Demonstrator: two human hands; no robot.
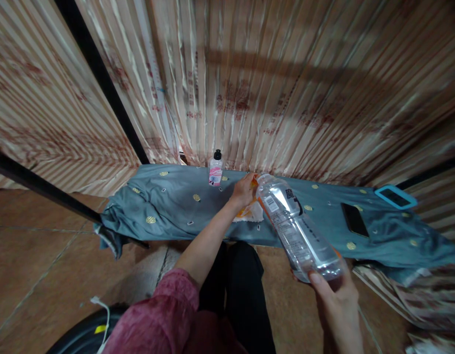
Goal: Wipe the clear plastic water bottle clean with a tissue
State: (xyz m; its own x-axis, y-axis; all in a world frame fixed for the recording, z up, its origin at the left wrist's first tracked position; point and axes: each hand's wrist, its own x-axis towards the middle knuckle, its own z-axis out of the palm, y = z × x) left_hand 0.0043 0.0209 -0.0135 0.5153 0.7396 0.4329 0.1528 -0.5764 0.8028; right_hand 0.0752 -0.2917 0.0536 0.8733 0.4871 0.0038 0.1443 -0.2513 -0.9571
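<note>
A: Report right hand (336,295).

B: It is closed around the base of a clear bottle (295,226). The bottle is tilted, its top end pointing up and away toward the left hand (244,189), above the near edge of the surface (175,216).

A: Left hand?

B: The arm is extended, and the hand rests on an orange-and-white wrapper (249,211) lying on the surface. The fingers curl over it; whether they actually pinch it cannot be told.

A: Surface condition?

B: It is draped in a grey-blue cloth (146,206) with small gold dots, bunched at the left end.

A: Other items?

B: A small pink-labelled bottle (215,169) with a black cap stands upright at the far edge, just left of the left hand. A black phone (354,220) lies flat to the right. A blue-framed device (395,196) lies beyond it at the far right corner.
</note>
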